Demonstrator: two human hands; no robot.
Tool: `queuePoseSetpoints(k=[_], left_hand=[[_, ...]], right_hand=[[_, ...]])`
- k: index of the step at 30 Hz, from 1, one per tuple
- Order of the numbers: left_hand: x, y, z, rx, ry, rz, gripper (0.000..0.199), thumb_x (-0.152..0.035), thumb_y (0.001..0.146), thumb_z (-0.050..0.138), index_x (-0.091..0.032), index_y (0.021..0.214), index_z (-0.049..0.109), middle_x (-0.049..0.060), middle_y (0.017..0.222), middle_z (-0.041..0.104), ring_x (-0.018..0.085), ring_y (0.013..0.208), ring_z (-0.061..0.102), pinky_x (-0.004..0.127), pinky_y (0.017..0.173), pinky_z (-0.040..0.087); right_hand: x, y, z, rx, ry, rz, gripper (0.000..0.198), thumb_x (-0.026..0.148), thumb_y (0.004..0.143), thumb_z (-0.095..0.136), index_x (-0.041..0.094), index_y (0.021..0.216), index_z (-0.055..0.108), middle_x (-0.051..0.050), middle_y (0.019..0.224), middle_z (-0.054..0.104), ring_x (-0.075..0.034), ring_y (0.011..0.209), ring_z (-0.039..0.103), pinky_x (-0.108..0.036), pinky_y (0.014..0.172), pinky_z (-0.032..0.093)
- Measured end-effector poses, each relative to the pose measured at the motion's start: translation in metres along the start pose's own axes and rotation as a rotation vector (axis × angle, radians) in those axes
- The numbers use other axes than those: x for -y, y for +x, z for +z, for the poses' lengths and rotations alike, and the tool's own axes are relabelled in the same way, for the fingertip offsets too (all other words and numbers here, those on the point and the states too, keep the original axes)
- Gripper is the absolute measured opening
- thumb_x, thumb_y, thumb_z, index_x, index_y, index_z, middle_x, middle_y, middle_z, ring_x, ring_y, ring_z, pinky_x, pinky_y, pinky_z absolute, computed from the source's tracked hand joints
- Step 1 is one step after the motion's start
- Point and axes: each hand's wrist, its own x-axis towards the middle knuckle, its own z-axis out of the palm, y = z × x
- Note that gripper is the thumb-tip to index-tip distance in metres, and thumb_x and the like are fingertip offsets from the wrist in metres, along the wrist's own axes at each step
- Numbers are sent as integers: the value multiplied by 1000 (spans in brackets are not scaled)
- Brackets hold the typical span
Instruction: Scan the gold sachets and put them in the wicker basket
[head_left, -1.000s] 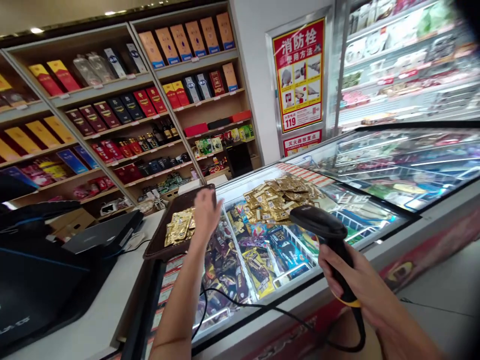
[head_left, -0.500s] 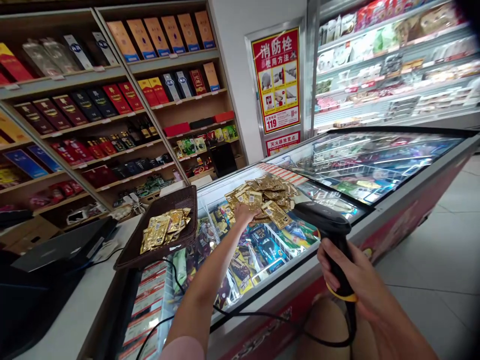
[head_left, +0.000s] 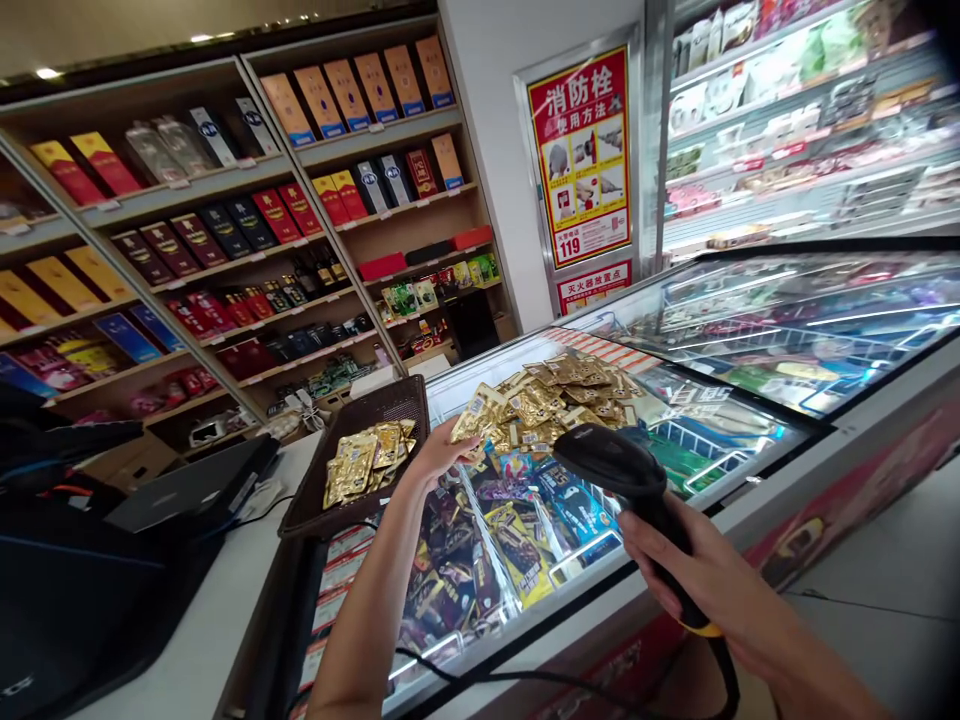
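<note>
My left hand (head_left: 444, 450) pinches a gold foil packet (head_left: 478, 412), raised at the left edge of a heap of similar gold packets (head_left: 570, 395). The heap lies on the glass top of a chest freezer (head_left: 645, 530). In my right hand (head_left: 697, 560) is a black barcode scanner (head_left: 622, 465), its head pointing left toward the heap. The scanner's black cable (head_left: 525, 678) runs left across the freezer's front edge. Left of my left hand stands a brown woven basket (head_left: 304, 500) with several gold packets (head_left: 367, 460) in it.
A white counter (head_left: 202, 590) with a dark laptop-like device (head_left: 195, 485) lies at the left. Behind stand shelves (head_left: 322, 225) of boxed goods and a red fire-hydrant poster (head_left: 581, 150). Ice-cream packs (head_left: 517, 550) show under the freezer glass. A lit refrigerated case (head_left: 795, 130) is at the back right.
My left hand has moved left from the heap toward the basket, carrying a gold packet. The scanner has shifted left and lower in view. The camera has turned a little left.
</note>
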Motion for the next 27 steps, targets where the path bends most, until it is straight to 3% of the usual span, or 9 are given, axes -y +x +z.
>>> queuePoseSetpoints(k=[4,11,15,18,23,27], left_hand=[[2,-8,-11,169,-152,28,64,-43,69,77,-20,126,60,10,111,68,21,85,66,31,69,57],[4,-11,-14,166,-169,-33,64,-41,69,80,-20,126,61,11,118,67,16,73,67,26,63,55],[9,-9,-14,147,-176,-91,77,-41,68,82,-20,136,53,14,119,66,16,68,69,27,62,54],[9,-8,-12,143,-194,-58,74,-38,67,82,-20,134,55,14,126,63,17,70,68,28,62,55],[4,-9,-8,187,-222,32,54,-31,68,81,-18,118,66,9,102,70,18,75,65,28,61,57],[6,-8,-6,183,-261,46,53,-32,67,81,-18,116,66,7,93,70,16,70,64,26,58,57]], right_hand=[[9,4,18,17,-65,-9,47,63,78,63,22,96,50,10,45,39,-7,36,31,-19,38,23],[16,14,36,136,-110,-48,53,66,77,63,20,102,51,10,42,36,-7,36,33,-19,38,25],[15,14,37,148,-119,-63,54,65,77,63,20,105,51,10,43,36,-7,35,32,-19,36,24],[17,12,38,136,-115,-73,54,64,76,64,20,105,51,10,45,37,-6,36,31,-19,37,24],[17,12,37,115,-107,-71,53,63,75,66,20,103,52,10,45,37,-6,36,32,-19,37,25],[13,15,36,113,-97,-53,53,64,73,67,21,100,53,10,44,38,-7,35,33,-20,37,25]])
